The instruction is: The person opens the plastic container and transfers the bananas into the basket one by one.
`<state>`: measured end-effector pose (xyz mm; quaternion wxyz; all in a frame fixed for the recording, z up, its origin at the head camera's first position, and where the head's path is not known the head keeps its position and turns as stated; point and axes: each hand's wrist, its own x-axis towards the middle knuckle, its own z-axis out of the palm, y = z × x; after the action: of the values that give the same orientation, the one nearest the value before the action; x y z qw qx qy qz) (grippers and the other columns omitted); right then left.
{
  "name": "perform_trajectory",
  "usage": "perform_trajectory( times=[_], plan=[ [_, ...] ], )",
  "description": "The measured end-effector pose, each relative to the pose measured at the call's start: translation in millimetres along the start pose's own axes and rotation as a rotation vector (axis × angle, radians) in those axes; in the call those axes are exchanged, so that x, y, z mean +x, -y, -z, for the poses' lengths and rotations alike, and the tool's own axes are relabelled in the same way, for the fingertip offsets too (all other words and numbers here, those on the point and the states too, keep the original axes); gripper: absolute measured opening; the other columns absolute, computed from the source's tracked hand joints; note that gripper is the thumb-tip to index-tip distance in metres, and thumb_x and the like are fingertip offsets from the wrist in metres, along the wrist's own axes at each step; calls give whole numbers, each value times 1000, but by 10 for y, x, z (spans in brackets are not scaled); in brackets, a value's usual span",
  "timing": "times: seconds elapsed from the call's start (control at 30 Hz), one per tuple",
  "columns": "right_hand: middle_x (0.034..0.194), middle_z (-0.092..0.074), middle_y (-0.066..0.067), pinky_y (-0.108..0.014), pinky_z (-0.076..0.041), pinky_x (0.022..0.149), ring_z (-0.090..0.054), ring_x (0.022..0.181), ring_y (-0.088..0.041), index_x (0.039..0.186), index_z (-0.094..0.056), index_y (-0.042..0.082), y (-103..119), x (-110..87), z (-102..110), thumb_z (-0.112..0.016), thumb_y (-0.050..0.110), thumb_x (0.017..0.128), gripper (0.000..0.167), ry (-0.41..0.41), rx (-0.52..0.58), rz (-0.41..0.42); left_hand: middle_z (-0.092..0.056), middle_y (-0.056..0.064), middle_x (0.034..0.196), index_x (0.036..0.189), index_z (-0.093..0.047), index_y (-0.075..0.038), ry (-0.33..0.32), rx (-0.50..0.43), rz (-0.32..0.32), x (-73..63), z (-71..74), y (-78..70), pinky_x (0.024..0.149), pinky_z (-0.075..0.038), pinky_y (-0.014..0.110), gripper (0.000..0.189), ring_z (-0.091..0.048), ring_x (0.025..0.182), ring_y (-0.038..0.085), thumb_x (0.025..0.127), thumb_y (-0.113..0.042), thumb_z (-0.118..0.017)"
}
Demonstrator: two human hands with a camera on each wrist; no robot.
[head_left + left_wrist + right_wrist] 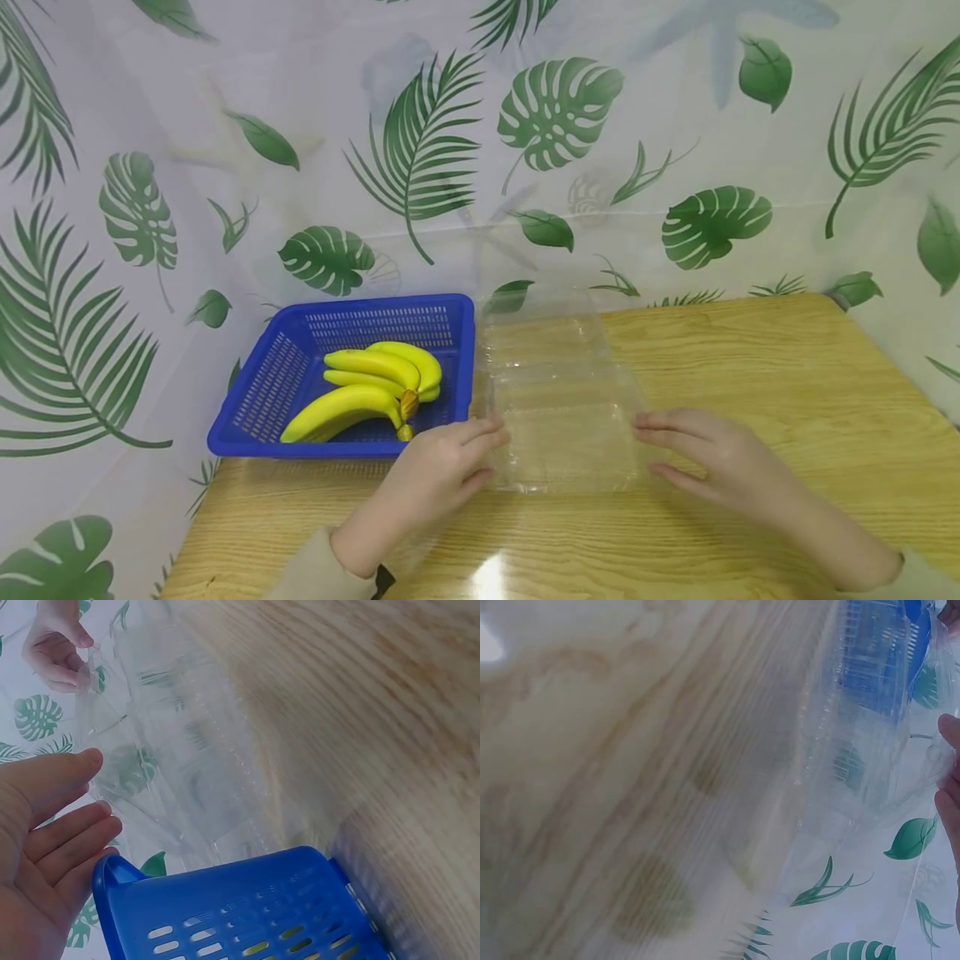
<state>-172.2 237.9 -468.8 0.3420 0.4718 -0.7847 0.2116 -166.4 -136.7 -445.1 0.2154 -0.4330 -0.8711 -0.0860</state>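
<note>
A clear plastic clamshell box (pixel 566 446) lies on the wooden table, its lid (pixel 543 337) folded back away from the person. My left hand (pixel 446 467) is at the box's left edge, fingertips right at the rim. In the left wrist view, the fingers of that hand (pixel 60 832) are extended and apart from the thumb. On the opposite side, my right hand (pixel 712 458) has its fingertips at the right rim, thumb spread below them. Part of this hand (pixel 951 772) shows beside the clear plastic in the right wrist view.
Left of the box stands a blue perforated basket (pixel 300 450) with several yellow bananas (pixel 382 375) in it. Its right side is close to the box and the left hand. A leaf-patterned sheet (pixel 450 208) hangs behind the wooden table (pixel 735 358).
</note>
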Motion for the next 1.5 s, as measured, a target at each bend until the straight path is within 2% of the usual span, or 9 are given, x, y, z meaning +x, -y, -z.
perform_trajectory(
  times=[0.2,0.47,0.63,0.87,1.17,1.5],
  plan=[
    [121,-78,-6,-8,-35,121,-74,104,-21,117,-79,8,-4,-54,-55,-45,43,114,49,25,-49,20,-77,7,130,124,-76,-10,-31,54,-45,-9,-54,-4,95,-65,31,46,-78,112,21,81,-14,-92],
    [119,-78,-7,-8,-32,123,-75,103,-23,114,-79,8,21,-60,-81,-42,41,115,49,21,-61,16,-78,8,126,121,-77,-8,-30,201,-123,-5,-96,-31,104,-62,33,41,-76,117,21,83,-16,-90],
    [121,-78,-4,-8,-38,120,-75,105,-20,114,-79,10,35,-44,-93,-39,42,116,52,23,-91,3,-78,8,127,122,-76,-9,-13,217,-110,5,-82,-53,106,-61,33,42,-75,119,21,84,-18,-89],
    [121,-78,-5,-8,-37,120,-75,105,-21,115,-78,8,56,-18,-123,-37,42,116,54,27,-89,-9,-77,7,129,123,-77,-10,24,195,-86,0,-53,-58,110,-58,33,40,-74,122,20,85,-18,-88],
    [120,-78,-6,-10,-44,116,-76,105,-21,114,-78,7,81,20,-145,-36,43,116,56,34,-106,-19,-77,6,129,124,-77,-11,34,204,-74,2,-37,-50,111,-58,33,41,-73,123,19,85,-18,-89],
    [120,-79,-4,-14,-52,107,-77,103,-20,117,-78,9,78,66,-97,-36,43,116,54,29,-124,-30,-76,6,132,126,-75,-11,51,195,-67,29,12,-48,112,-57,34,43,-72,126,20,90,-32,-86]
  ],
)
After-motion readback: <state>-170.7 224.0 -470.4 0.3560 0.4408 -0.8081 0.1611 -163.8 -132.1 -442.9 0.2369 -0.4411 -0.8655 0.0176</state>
